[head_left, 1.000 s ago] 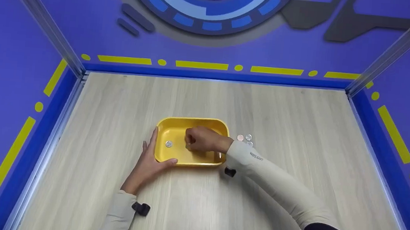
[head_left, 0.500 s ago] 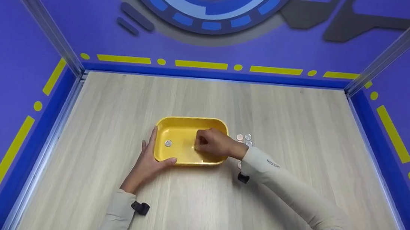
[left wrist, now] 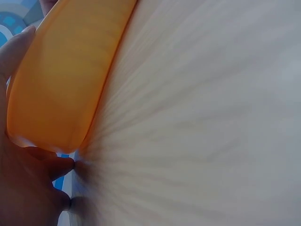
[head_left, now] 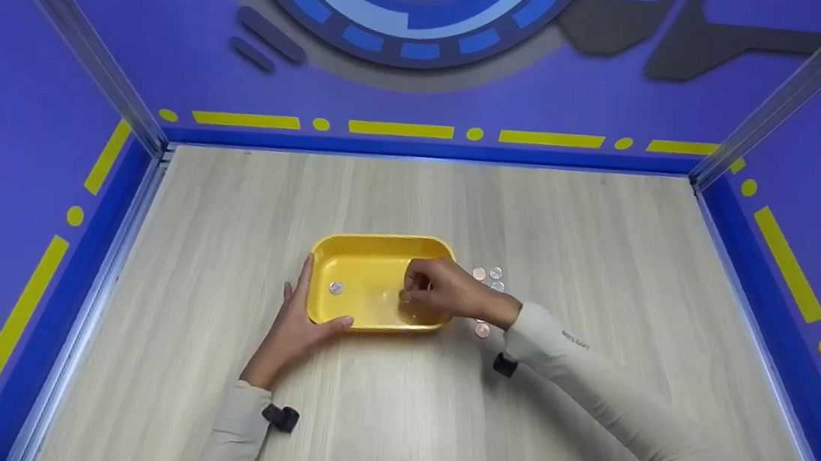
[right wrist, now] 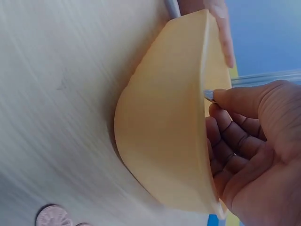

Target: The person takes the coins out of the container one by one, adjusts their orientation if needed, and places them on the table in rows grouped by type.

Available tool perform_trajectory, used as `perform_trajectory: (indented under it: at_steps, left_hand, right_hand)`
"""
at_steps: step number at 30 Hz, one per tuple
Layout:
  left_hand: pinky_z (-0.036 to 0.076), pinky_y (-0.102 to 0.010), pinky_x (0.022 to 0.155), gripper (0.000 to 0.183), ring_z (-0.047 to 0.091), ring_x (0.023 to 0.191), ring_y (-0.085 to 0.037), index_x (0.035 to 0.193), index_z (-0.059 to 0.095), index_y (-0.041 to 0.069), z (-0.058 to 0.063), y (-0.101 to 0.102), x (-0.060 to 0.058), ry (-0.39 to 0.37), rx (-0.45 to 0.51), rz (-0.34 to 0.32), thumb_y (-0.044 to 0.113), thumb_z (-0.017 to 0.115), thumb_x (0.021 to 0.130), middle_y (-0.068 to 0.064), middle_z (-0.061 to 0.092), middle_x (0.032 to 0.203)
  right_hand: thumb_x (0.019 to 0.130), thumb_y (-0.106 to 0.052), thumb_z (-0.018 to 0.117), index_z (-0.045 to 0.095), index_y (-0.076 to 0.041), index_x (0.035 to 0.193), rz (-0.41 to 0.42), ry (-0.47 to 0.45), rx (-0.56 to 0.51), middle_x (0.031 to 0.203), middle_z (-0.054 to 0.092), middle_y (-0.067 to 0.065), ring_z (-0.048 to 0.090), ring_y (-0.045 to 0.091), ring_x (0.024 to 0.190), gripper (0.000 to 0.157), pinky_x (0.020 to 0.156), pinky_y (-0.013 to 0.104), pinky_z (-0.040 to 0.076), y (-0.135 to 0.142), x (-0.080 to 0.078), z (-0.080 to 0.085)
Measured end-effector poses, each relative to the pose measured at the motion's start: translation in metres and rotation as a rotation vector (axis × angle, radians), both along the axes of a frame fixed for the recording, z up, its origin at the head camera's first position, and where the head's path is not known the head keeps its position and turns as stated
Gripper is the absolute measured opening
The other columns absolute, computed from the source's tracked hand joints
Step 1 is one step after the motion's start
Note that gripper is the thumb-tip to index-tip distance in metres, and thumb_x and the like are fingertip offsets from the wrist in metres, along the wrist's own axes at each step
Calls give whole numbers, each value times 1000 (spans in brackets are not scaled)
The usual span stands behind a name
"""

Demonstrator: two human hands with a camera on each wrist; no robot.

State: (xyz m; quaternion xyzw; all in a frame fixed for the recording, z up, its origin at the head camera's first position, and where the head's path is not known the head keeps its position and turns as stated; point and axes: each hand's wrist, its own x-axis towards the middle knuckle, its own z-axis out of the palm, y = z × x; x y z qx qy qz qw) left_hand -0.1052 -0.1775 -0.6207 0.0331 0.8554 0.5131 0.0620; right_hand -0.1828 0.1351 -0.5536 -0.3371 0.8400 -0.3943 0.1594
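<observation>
A yellow plastic container (head_left: 364, 319) with rounded corners stands on the table. My left hand (head_left: 293, 331) grips its near left corner, thumb over the front rim and fingers along the left wall. In the left wrist view, that left hand (left wrist: 28, 179) is against the orange-looking container wall (left wrist: 61, 89). My right hand (head_left: 450, 288) is inside the container's right part. Between its thumb and finger it pinches a silver coin (right wrist: 209, 95), seen edge-on in the right wrist view. Another silver coin (head_left: 336, 287) lies flat on the container floor at the left.
To the right of the container, several coins lie on the wooden table (head_left: 569, 231), among them a copper coin (head_left: 479, 273), a silver coin (head_left: 496, 273) and a nearer copper coin (head_left: 482, 330). The right forearm partly covers that area. Blue-purple walls (head_left: 423, 104) enclose the back and sides.
My right hand has moved right inside the container, toward its right wall, and its forearm has shifted right, uncovering the nearer copper coin. The left hand and container stay in place.
</observation>
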Motion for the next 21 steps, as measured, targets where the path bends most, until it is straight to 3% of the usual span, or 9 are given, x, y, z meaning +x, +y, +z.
perform_trajectory:
  at_steps: [7,10,21]
  left_hand:
    - [-7,-57,138,133,6,169,-43,179,3,20,-2,0,-1,31,16,-7,50,93,86,-13,20,183]
    - [-5,-60,137,133,2,169,-44,179,2,22,-2,0,0,22,13,-5,52,93,86,-12,19,183]
    - [-1,-64,136,133,-5,169,-46,179,0,30,-1,-1,3,-4,9,3,56,92,86,-9,16,184]
  right_hand:
    - [100,-6,81,73,-6,98,-47,-54,-134,87,73,2,60,9,78,9,69,21,49,18,15,-1]
    - [100,-4,81,74,-6,99,-64,-67,-178,91,76,3,63,10,80,7,71,20,52,23,22,-2]
    - [101,-12,82,78,-9,98,-176,-58,-244,93,79,3,65,15,81,6,73,21,54,44,39,-1]
